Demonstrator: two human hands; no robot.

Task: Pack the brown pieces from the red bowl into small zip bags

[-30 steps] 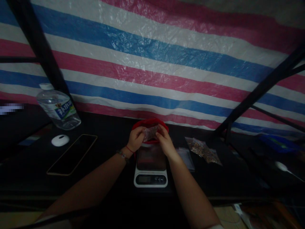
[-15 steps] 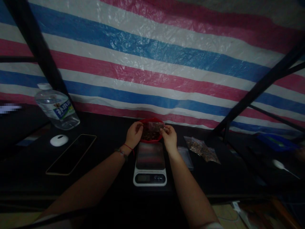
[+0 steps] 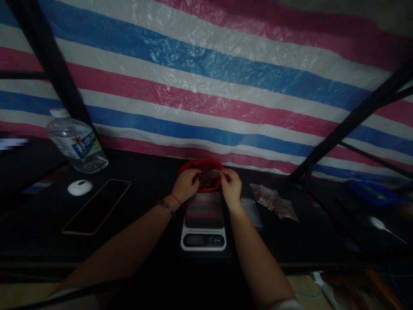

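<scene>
A red bowl (image 3: pixel 206 163) holding dark brown dried bits (image 3: pixel 205 181) stands just behind a white kitchen scale (image 3: pixel 204 239) with a bare metal plate. My left hand (image 3: pixel 186 185) reaches over the bowl's left side, its fingers curled together down at the bits; what is between the fingertips is hidden. At the bowl's right rim, my right hand (image 3: pixel 231 186) pinches a small clear plastic bag (image 3: pixel 214 174), which hangs over the bits. To the right of the scale lie flat clear bags (image 3: pixel 252 213) and, beyond them, filled zip bags (image 3: pixel 274 202) of brown bits.
On the left are a phone (image 3: pixel 97 207), a white computer mouse (image 3: pixel 80 187) and a large clear bottle (image 3: pixel 77 144). Black metal posts (image 3: pixel 348 122) slant up at both sides, before a striped tarp (image 3: pixel 206 99). A white spoon (image 3: pixel 377 223) and a blue object (image 3: pixel 374 193) lie far right.
My left hand has moved right and lower into the bowl, its fingers now at the brown bits. The small bag in my right hand has tilted and lies further right.
</scene>
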